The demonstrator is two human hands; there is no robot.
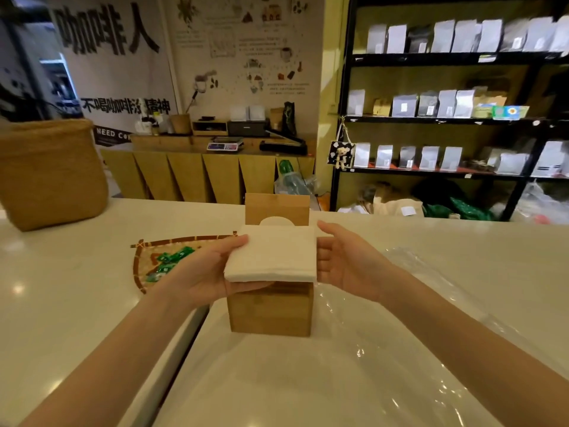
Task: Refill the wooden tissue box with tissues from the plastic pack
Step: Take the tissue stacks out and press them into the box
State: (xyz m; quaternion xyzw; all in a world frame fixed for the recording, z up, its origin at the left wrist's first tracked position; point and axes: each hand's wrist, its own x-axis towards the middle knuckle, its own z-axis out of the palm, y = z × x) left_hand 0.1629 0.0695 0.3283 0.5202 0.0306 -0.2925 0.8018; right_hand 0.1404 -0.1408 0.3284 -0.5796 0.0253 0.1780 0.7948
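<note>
Your left hand [197,272] cups the tissue stack [272,252] over the open wooden box [271,309] on the counter [77,303]; your right hand [348,260], fingers spread, presses its edge.

Legible text appears only on the wall banner [114,72] behind the counter. Upper line, large black characters: "咖啡人". Lower line, smaller black characters: "不喝咖啡没精神"; the fifth character is partly covered by an object in front of it. A dark strip [112,135] at the banner's lower edge carries white letters "NEED CO", cut off at the right. Text on the illustrated poster [246,44] and the shelf bag labels is too small to read.
</note>
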